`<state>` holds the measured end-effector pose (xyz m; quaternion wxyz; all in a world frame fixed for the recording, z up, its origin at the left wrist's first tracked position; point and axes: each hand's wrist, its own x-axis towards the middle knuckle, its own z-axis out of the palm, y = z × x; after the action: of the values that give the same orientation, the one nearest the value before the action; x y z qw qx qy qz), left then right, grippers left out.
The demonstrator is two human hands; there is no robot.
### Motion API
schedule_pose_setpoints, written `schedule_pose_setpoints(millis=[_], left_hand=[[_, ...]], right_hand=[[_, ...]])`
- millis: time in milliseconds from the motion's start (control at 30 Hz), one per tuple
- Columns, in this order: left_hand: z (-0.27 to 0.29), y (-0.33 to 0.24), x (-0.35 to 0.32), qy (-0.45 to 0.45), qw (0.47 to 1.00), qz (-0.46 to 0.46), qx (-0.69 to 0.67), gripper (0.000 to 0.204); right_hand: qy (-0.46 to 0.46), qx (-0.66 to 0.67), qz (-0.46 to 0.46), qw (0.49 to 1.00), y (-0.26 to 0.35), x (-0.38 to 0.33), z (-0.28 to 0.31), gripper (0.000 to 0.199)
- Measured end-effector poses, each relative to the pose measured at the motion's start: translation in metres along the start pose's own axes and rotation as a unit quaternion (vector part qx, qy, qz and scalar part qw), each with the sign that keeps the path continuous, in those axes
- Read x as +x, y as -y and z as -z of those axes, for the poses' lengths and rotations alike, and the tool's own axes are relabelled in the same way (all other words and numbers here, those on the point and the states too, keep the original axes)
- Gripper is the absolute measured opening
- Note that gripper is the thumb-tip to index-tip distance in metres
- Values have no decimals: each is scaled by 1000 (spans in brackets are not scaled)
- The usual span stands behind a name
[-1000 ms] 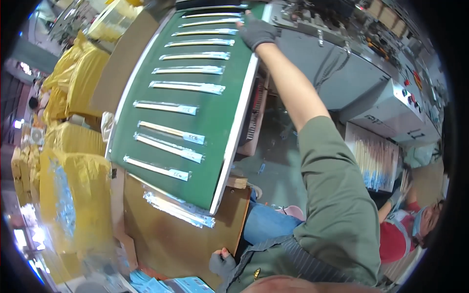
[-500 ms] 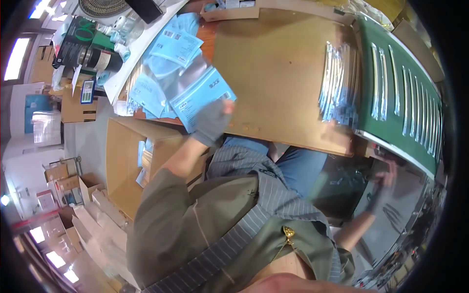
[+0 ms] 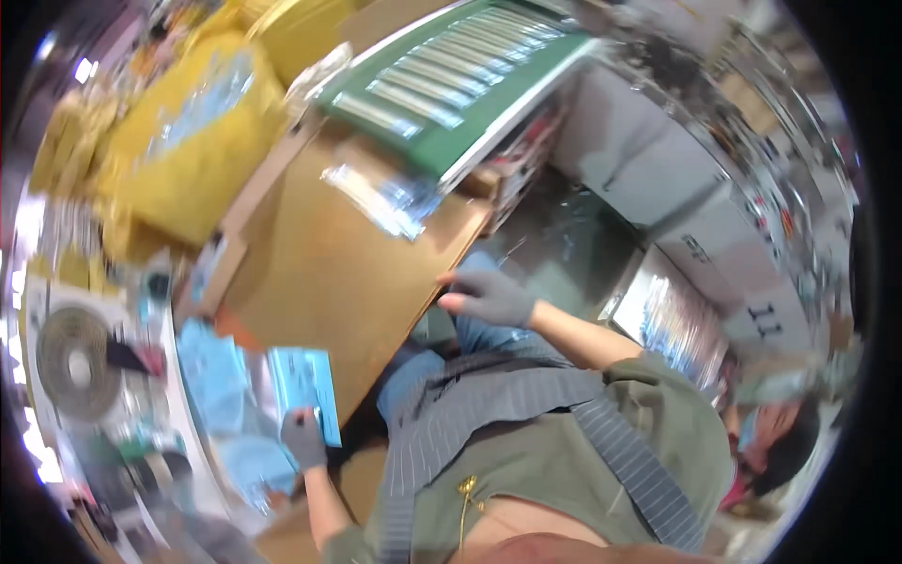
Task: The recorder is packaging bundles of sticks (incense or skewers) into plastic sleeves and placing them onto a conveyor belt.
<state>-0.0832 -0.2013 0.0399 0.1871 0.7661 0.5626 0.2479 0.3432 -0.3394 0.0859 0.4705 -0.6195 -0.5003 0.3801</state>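
At lower left, a blue packet (image 3: 305,390) is pinched by the left hand (image 3: 303,438). The right hand (image 3: 484,297), loosely spread, is rested on the counter (image 3: 319,273) edge; the thinly held packet could slip.

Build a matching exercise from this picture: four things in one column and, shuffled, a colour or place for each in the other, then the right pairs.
Things:
1. left hand
2. right hand
3. conveyor belt
4. big bags

Descriptions:
A. green, carrying rows of clear packets
B. yellow, stacked at upper left
C. holding a light blue packet
D. at the edge of the brown table

Pairs: 1-C, 2-D, 3-A, 4-B
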Motion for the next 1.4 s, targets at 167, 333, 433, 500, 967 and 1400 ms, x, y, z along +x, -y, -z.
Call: schedule_pose_setpoints(millis=[167,333,433,500,967,1400], left_hand=[[23,45,57,-1,990,85,-114,18],[12,76,114,-244,879,-230,340,24],[-38,-23,125,-253,937,-182,-157,16],[-67,-96,113,7,971,-56,-234,18],[-116,-140,110,274,892,56,-354,26],[-20,-107,120,147,959,37,-238,36]], right_hand=[[9,-94,3,996,41,6,-14,49],[32,-63,58,996,27,28,-47,53],[56,-50,-2,997,32,45,-72,57],[10,-14,-33,999,35,61,-95,57],[-71,211,-22,975,-33,94,-99,38],[69,260,61,961,31,103,-179,53]])
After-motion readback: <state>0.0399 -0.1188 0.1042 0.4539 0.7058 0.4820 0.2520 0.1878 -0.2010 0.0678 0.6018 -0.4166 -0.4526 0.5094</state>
